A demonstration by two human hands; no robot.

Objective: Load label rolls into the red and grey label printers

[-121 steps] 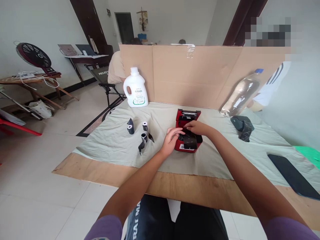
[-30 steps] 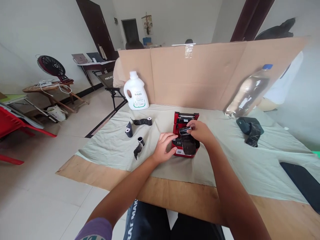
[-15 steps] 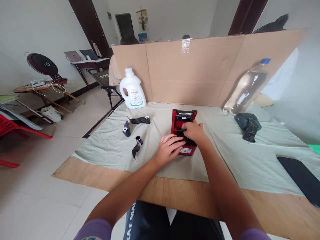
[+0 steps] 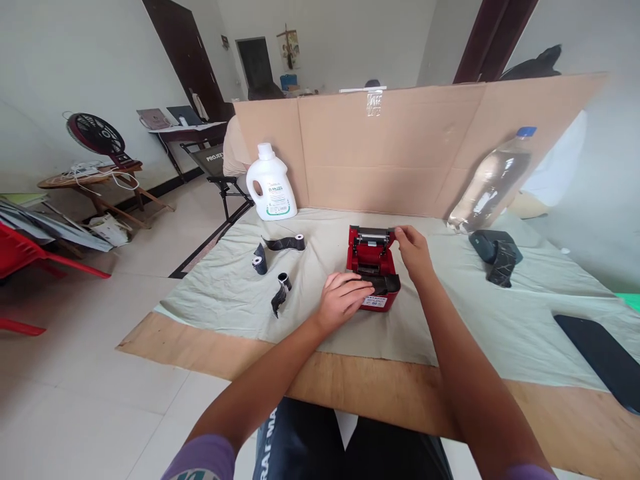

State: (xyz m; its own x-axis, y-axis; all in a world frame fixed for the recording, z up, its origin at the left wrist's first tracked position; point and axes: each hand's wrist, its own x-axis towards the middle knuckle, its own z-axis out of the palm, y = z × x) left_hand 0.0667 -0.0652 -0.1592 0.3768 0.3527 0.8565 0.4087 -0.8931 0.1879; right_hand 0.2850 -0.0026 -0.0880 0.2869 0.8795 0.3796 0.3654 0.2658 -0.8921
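A small red and black printer [image 4: 379, 299], seemingly a label printer, stands on the cloth with its lid [image 4: 371, 238] raised. My left hand [image 4: 343, 297] lies over its front left, fingers stretched out across the black front edge. At the lid's top right corner, my right hand [image 4: 414, 252] is closed with the thumb and fingertips on the edge. Inside the red body a dark roller or strip shows in part; my left fingers cover some of the front. To the left lie three small rolls of black strip: one [image 4: 287, 243] partly unrolled, one [image 4: 259, 261] on end, one [image 4: 281, 291] trailing its tail.
A white detergent bottle [image 4: 274, 187] stands at the back left, before a cardboard screen [image 4: 380, 153]. A clear bottle with a blue cap [image 4: 493, 180] leans at the right. Nearer are a dark device with a black strip [image 4: 499, 257] and a black phone [image 4: 600, 360].
My right hand has come out of the printer's inside and moved up and right to the lid's corner. My left hand stays on the front. The whole view has shifted slightly.
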